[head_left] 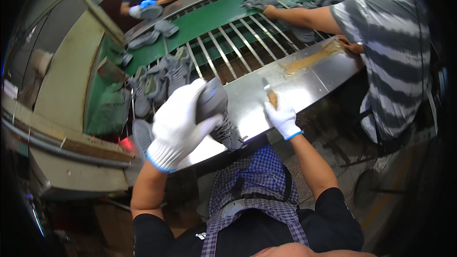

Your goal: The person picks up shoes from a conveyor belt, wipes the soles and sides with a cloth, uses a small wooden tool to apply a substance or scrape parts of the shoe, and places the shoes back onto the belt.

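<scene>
My left hand [177,123], in a white knit glove with a blue cuff, is closed round the heel end of a grey sneaker [227,129]. The sneaker tilts over the near edge of the metal ledge, its laced front toward me. My right hand [282,116], gloved the same way, grips a short wooden-handled tool [272,97]. Its pale, narrow tip points away from me, above the ledge; blur hides whether it is a blade or a brush.
Several grey shoes [177,72] crowd the rack to the left. Beyond the metal ledge [304,85] run metal rollers [238,50] and a green conveyor [204,16] carrying more shoes. At the right a co-worker in a striped shirt [390,52] reaches across; other gloved workers stand opposite.
</scene>
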